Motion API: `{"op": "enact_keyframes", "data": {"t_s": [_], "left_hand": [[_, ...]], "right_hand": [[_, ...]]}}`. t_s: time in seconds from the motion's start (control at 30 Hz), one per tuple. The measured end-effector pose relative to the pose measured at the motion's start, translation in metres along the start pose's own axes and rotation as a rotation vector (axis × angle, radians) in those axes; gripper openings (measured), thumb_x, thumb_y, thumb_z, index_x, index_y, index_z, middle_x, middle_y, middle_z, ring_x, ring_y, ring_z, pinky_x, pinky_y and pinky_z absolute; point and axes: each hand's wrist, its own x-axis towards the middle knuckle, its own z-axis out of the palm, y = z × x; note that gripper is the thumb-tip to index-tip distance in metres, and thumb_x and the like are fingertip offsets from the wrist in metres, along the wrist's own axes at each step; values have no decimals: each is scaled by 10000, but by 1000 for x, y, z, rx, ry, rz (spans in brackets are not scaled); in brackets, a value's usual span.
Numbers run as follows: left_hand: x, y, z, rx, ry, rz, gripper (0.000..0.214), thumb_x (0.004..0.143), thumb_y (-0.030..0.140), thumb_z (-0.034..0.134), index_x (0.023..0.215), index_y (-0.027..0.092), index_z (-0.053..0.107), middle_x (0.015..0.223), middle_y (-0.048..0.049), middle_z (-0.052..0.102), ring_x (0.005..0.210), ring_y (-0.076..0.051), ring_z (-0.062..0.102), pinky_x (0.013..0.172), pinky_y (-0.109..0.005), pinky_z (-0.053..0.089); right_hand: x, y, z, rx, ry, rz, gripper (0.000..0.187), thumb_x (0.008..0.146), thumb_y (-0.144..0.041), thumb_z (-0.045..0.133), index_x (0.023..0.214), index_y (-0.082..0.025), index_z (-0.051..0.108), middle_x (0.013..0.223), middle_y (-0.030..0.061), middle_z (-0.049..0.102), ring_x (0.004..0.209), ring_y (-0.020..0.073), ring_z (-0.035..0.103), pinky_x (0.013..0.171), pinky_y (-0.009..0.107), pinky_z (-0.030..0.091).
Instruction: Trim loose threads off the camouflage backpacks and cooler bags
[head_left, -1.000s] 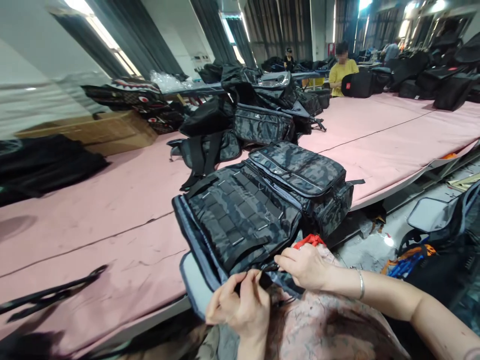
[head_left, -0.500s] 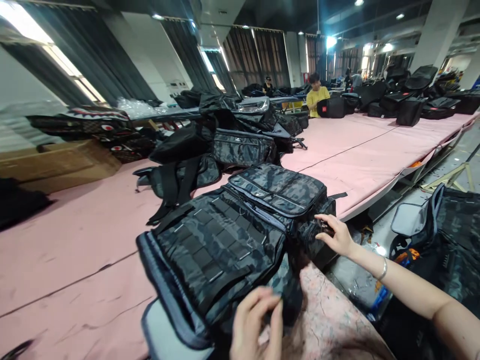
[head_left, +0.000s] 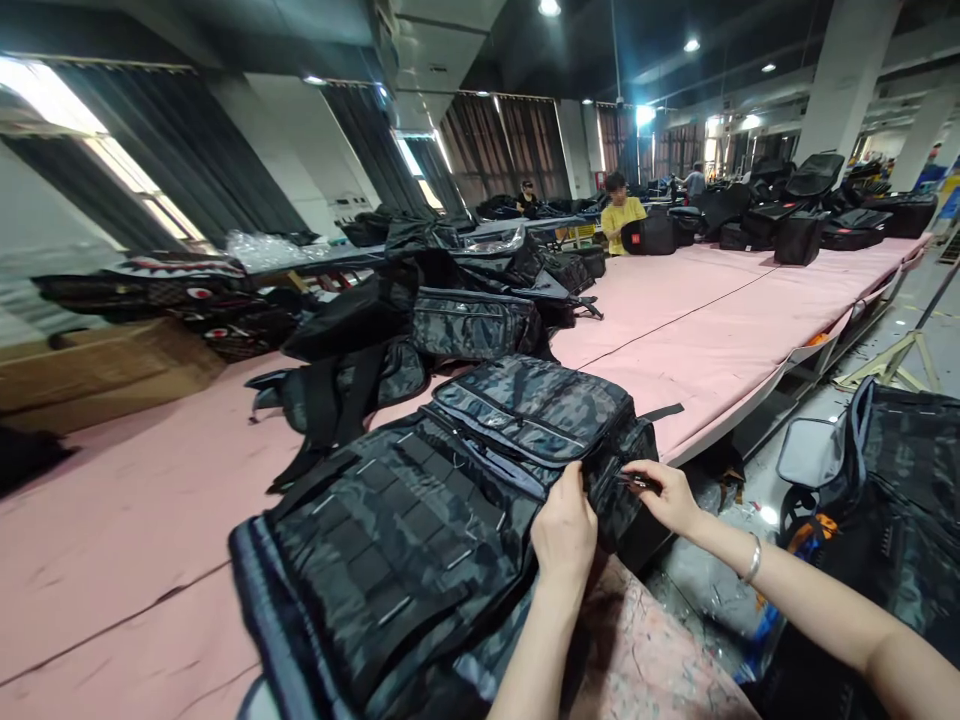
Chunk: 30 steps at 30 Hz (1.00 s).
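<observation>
A dark camouflage backpack (head_left: pixel 390 540) lies spread on the table in front of me, its near flap unzipped and its blue-grey lining edge showing. My left hand (head_left: pixel 566 525) is closed in a pinch at the bag's right side, beside the raised front pocket (head_left: pixel 540 400); what the fingertips grip looks like the bag's edge, partly hidden by the hand. Just to the right, my right hand (head_left: pixel 667 495) is closed around small dark thread snips (head_left: pixel 639 482), their tip pointing left at the side of the bag.
More camouflage bags (head_left: pixel 472 325) and loose straps lie beyond on the pink table (head_left: pixel 675 310). A cardboard box (head_left: pixel 105 375) stands at the left. Another open bag (head_left: pixel 892 470) is at the lower right. Further back, a person in yellow (head_left: pixel 621 215) is near black bags.
My left hand has moved up and forward from the near side of the backpack to its right edge, closing in a pinch. My right hand stays beside the bag with the snips.
</observation>
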Motion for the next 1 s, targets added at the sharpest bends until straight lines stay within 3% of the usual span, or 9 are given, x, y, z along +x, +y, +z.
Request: {"op": "enact_keyframes", "data": {"t_s": [0.1,0.2,0.47,0.63,0.77,1.0], "left_hand": [[3,-1,-8,-18,-21,-106,251,834,155,450,1033,175,600,881,-48,696,710,-140,646,601,-222,472],[4,-5,-12,38,0,-70,238,846,200,457,1024,187,614,940,-48,679,781,-143,634,621,-225,454],[0,-2,2,372,-91,-148,235,874,290,410,945,233,627,883,-25,579,510,-82,479,394,-254,201],[-1,0,8,453,-16,-113,232,873,252,381,859,183,602,808,-39,546,521,-103,478,397,-279,178],[-1,1,9,472,44,-104,237,869,243,377,854,165,600,786,-48,538,532,-115,494,400,-273,202],[-4,-3,3,190,294,-78,216,861,242,422,857,140,612,812,-64,544,687,-125,564,514,-218,377]], "right_hand": [[16,-5,2,-66,-94,-49,319,771,-141,479,1040,-221,631,942,31,676,837,139,618,760,256,479],[22,-6,8,-155,-167,-9,337,766,-114,482,1044,-233,632,912,18,680,834,136,612,757,240,466],[17,-10,20,-189,-192,57,284,780,-110,487,1026,-217,580,903,0,660,829,141,604,745,235,432],[22,-21,18,-203,-192,94,176,840,-228,509,1011,-215,550,931,13,647,858,151,597,720,244,427],[33,-36,12,-314,-181,69,260,860,-321,510,1084,-191,490,985,46,613,872,164,578,697,254,420],[46,-48,1,-558,-336,-39,102,896,-263,461,922,-195,531,832,22,591,730,141,555,572,228,341]]}}
